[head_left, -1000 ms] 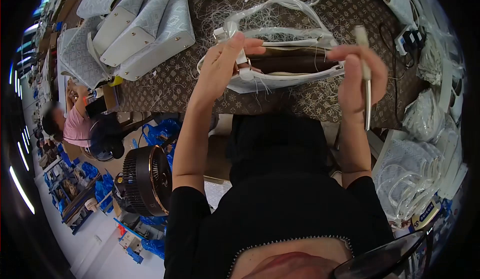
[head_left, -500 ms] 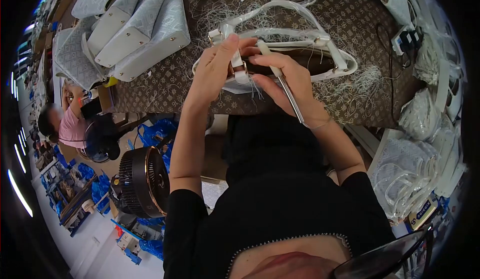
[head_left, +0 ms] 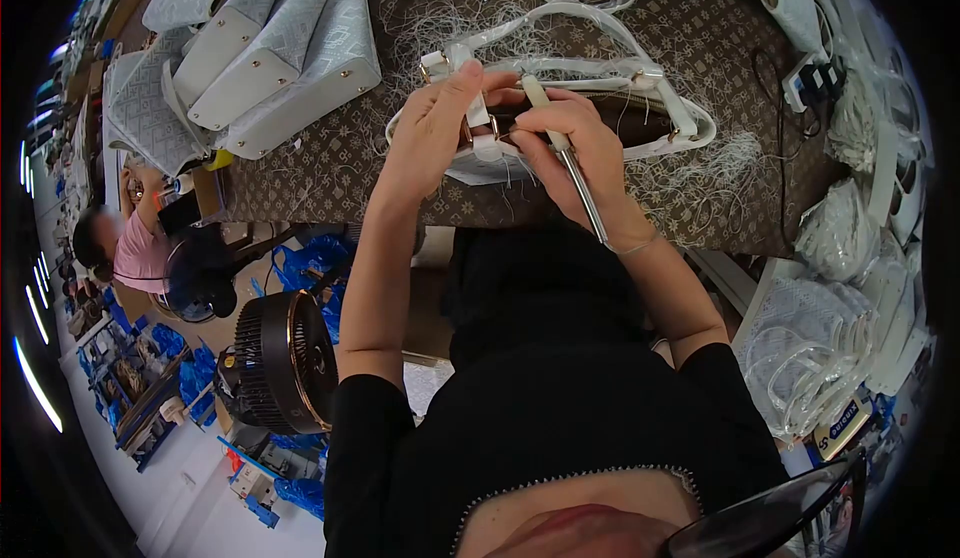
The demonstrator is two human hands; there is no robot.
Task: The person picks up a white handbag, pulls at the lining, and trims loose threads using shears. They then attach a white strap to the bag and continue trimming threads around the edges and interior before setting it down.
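A white handbag (head_left: 470, 170) with an open brown-lined top lies on the patterned table in front of me. My left hand (head_left: 428, 140) is closed at the bag's near left end, pinching the handle strap by its gold-coloured ring. In my right hand (head_left: 585, 150) is a pen-like tool (head_left: 584, 196) with a silver shaft and a cream-coloured end, slanting across my fingers. The fingertips of my right hand are close to the strap fitting at the bag's near rim. Loose threads hang from that rim. The clear-wrapped handle (head_left: 600, 18) arches over the far side.
Several white patterned bags (head_left: 300, 68) lean together at the left. Thread scraps (head_left: 720, 173) litter the brown patterned table (head_left: 330, 173). Wrapped straps (head_left: 800, 358) hang at the right, below a black cable (head_left: 783, 158). A black fan (head_left: 285, 358) stands low left; a person in pink (head_left: 145, 248) sits beyond.
My right hand has shifted slightly right, away from the strap fitting, with the tool still in it. The strap tab at the near rim now shows more clearly. My left hand has barely moved.
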